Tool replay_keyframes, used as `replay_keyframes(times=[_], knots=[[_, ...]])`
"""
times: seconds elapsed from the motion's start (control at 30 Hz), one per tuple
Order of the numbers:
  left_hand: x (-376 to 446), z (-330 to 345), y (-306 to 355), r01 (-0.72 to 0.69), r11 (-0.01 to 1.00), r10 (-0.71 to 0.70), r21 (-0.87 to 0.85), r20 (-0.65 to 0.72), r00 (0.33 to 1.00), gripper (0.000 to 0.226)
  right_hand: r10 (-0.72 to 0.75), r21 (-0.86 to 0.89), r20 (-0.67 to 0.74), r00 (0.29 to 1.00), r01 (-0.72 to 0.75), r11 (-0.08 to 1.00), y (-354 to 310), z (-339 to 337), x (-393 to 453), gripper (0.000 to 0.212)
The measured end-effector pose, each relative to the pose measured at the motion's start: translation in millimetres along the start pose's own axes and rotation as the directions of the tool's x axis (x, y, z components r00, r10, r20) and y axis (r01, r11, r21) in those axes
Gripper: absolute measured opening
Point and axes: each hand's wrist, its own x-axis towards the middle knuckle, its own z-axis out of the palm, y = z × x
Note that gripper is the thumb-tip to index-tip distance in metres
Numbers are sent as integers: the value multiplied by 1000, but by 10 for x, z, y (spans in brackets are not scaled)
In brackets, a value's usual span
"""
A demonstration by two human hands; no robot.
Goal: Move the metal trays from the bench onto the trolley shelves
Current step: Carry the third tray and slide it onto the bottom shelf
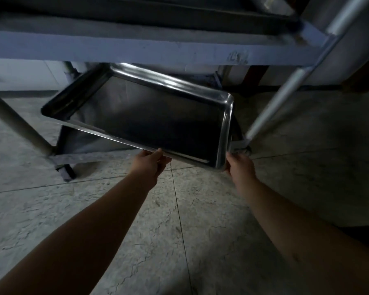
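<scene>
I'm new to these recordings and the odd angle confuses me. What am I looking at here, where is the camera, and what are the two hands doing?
There is no machine: the single picture comes from a camera worn on a person's head, looking down along both bare arms. The left hand and the right hand each grip the near edge of one empty metal tray, holding it tilted above the bottom shelf of a wheeled trolley. A higher shelf runs across the top of the picture, with dark trays resting on it. Shiny posts join the shelves. Below is a pale tiled floor. The light is dim, so fine detail is hard to read.
</scene>
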Motion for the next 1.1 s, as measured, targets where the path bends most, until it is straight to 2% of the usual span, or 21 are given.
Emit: replay_keyframes(times=[0.1,0.17,0.2,0.23,0.27,0.3,0.33,0.37,0.4,0.43,0.47,0.57,0.67,0.77,0.87,0.93,0.97,1.0,1.03,1.07,1.1], knots=[[40,168,-57,15,999,-17,-44,-40,999,8,28,92,3,1000,-28,995,159,176,-236,22],[71,245,-44,13,999,-15,-35,-49,999,4,96,242,-45,994,-82,967,99,296,-204,24],[72,270,-15,17,1000,-17,11,-41,999,6,144,325,-80,986,-111,939,30,325,-134,27],[83,268,13,-4,990,9,138,-32,999,9,182,370,-98,978,-134,919,-42,335,-52,29],[106,238,46,-76,927,89,367,-17,996,14,202,372,-102,974,-151,916,-89,334,34,30],[143,182,79,-202,754,232,624,35,972,19,212,357,-95,973,-166,919,-113,327,110,28],[173,106,118,-338,493,399,801,137,907,22,230,350,-84,970,-187,918,-125,323,170,24],[194,22,166,-441,231,544,867,261,798,23,255,364,-65,965,-215,906,-137,318,210,22],[226,-66,220,-496,29,626,868,371,686,22,271,376,-54,961,-232,897,-144,304,255,20],[284,-151,283,-513,-116,659,850,453,601,23,274,368,-44,961,-239,898,-156,287,298,18],[346,-228,347,-503,-223,652,835,511,560,26,267,340,-31,963,-241,909,-172,268,340,16],[519,-340,458,-417,-413,553,810,587,592,26,240,308,6,971,-230,923,-225,220,489,10],[659,-254,539,-425,-495,498,758,648,577,24,259,305,-8,966,-245,920,-289,238,650,6],[777,-131,597,-430,-460,426,777,618,661,30,295,314,-39,955,-269,911,-353,284,756,21],[883,-76,507,-371,-428,393,824,539,745,30,276,374,-37,960,-243,895,-359,321,823,40],[911,-58,444,-352,-447,386,822,532,754,29,182,237,-147,972,-144,961,-317,408,721,43],[924,-51,446,-348,-452,386,821,532,753,29,5,-27,-242,970,-12,1000,-272,454,630,42],[937,-36,461,-343,-451,389,824,527,756,29,-276,-375,-228,934,178,910,-217,492,517,45],[946,-13,487,-332,-444,392,832,514,763,30,-499,-616,-89,862,346,707,-143,528,434,53],[953,22,503,-320,-435,391,842,497,775,31,-580,-739,85,810,441,509,-93,548,381,63],[968,62,512,-311,-417,389,854,477,788,32,-557,-794,227,799,483,370,-52,553,370,73]])
